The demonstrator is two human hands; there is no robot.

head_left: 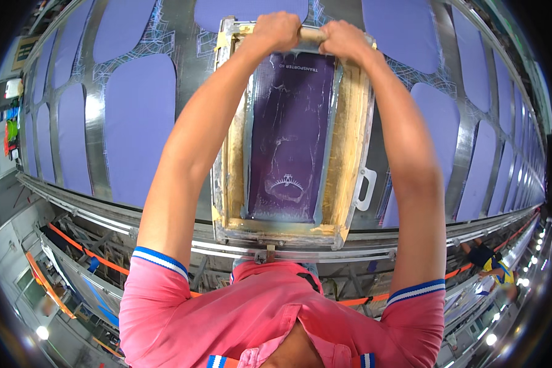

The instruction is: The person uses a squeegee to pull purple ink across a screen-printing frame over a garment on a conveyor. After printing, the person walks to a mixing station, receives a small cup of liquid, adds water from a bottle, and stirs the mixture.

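At the far end of a screen-printing frame, both my arms are stretched out over its sides. My left hand and my right hand are closed around the ends of a squeegee. Its pale wooden grip shows between them; its blade is mostly hidden. Dark purple mesh fills the frame's middle, with pale lettering, a small arched design and wet-looking streaks. Worn yellowish tape or wood lines the frame's inside. A white handle sticks out from its right side.
Flat purple panels with rounded corners lie in rows on a long dark table on both sides of the frame. A metal rail runs along the table's near edge. Another person is far off at the right, beside another long table.
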